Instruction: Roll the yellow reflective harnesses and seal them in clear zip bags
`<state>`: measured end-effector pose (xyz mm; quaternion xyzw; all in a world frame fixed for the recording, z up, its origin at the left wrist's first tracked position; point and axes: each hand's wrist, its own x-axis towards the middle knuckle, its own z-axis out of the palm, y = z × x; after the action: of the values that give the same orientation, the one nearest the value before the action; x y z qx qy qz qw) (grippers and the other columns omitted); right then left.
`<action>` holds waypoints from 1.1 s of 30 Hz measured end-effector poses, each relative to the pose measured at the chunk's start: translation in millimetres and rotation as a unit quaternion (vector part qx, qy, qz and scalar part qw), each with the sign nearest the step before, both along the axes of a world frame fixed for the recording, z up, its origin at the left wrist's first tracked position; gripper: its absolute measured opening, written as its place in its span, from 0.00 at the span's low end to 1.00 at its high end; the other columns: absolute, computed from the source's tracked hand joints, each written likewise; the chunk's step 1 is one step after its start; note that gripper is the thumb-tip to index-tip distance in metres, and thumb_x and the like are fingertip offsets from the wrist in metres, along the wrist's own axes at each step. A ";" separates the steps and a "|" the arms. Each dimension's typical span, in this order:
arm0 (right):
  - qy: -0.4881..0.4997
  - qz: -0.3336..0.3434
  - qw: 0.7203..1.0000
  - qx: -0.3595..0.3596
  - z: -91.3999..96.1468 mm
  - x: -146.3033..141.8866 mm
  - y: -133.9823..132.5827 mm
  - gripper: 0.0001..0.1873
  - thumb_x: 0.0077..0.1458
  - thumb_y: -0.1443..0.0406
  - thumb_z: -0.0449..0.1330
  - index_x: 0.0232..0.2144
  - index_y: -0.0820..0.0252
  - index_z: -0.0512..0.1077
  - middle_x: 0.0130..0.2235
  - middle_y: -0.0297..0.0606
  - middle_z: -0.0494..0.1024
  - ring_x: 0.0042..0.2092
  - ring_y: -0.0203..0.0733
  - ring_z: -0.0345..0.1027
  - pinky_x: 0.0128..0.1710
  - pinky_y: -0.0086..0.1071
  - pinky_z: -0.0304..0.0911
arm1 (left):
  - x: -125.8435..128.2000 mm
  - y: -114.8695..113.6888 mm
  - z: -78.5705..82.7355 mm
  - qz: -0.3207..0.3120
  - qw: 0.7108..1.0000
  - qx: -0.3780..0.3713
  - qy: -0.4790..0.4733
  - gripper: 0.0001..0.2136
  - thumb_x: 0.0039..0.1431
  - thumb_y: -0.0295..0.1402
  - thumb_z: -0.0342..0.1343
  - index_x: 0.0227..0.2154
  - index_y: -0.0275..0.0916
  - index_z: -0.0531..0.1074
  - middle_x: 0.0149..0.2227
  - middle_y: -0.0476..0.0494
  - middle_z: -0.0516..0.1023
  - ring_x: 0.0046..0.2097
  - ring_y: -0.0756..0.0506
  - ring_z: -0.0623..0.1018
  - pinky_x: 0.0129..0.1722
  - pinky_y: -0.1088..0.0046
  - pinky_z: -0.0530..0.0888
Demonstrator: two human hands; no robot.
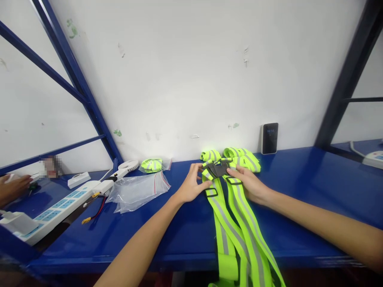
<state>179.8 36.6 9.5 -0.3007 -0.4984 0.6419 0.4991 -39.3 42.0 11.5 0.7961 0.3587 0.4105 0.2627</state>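
- the left hand [193, 185] and right hand [249, 184] close in from both sides, fingers pinched on a black plastic piece [217, 169], so it stays lifted
- that piece joins a yellow reflective vest [236, 223], in the middle of the frame, its long straps laid out toward the near edge
- the vest rests on a blue metal shelf [185, 247]
- a clear plastic bag [136, 193] lies left of the hands, out of their way
- a white power strip [56, 211] sits at lower left
- another person's hand [14, 187] is at the left edge
- a rolled yellow vest [151, 165] and a small white fan [128, 165] lie by the wall
- a black box [269, 138] stands against the wall, right of the hands

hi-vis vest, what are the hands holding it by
The left hand and right hand hold the reflective vest by its black center panel, one on each side.
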 end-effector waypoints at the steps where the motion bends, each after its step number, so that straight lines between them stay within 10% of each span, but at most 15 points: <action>1: 0.006 0.011 1.000 -0.020 0.1 -0.5 -0.6 0.12 0.54 0.60 0.64 0.40 0.57 0.72 0.35 0.38 0.82 0.34 0.44 0.77 0.38 0.37 0.72 | 1.6 -0.2 -0.9 -0.026 0.999 -0.026 -0.026 0.21 0.56 0.38 0.58 0.50 0.40 0.60 0.49 0.40 0.65 0.51 0.42 0.68 0.46 0.68 0.69; 14: -0.009 0.060 0.998 -0.031 -9.2 -6.8 -9.0 0.15 0.58 0.58 0.59 0.46 0.54 0.72 0.42 0.39 0.81 0.40 0.46 0.77 0.42 0.40 0.72 | 15.8 -9.3 5.8 -0.068 0.983 -0.075 -0.154 0.15 0.51 0.34 0.61 0.42 0.37 0.70 0.40 0.45 0.74 0.41 0.46 0.74 0.42 0.72 0.70; 22: 0.020 0.095 0.995 -0.003 4.6 -2.4 -12.6 0.22 0.52 0.67 0.55 0.50 0.54 0.69 0.42 0.37 0.81 0.40 0.46 0.77 0.39 0.39 0.70 | 23.0 -0.9 -7.1 -0.039 0.919 -0.280 -0.274 0.18 0.49 0.37 0.63 0.42 0.36 0.72 0.23 0.49 0.75 0.24 0.48 0.75 0.30 0.70 0.73; 33: -0.026 0.066 0.997 0.024 -5.5 -5.0 -6.3 0.12 0.48 0.59 0.64 0.30 0.63 0.77 0.29 0.39 0.82 0.30 0.43 0.75 0.31 0.33 0.67 | 28.2 -12.4 -0.6 -0.111 0.910 -0.318 -0.242 0.26 0.50 0.33 0.58 0.54 0.39 0.63 0.21 0.56 0.67 0.18 0.55 0.63 0.24 0.74 0.69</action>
<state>174.8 30.3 4.0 -0.2716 -0.5454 0.6529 0.4500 -11.1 29.6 10.9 0.5813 0.3053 0.4231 0.6244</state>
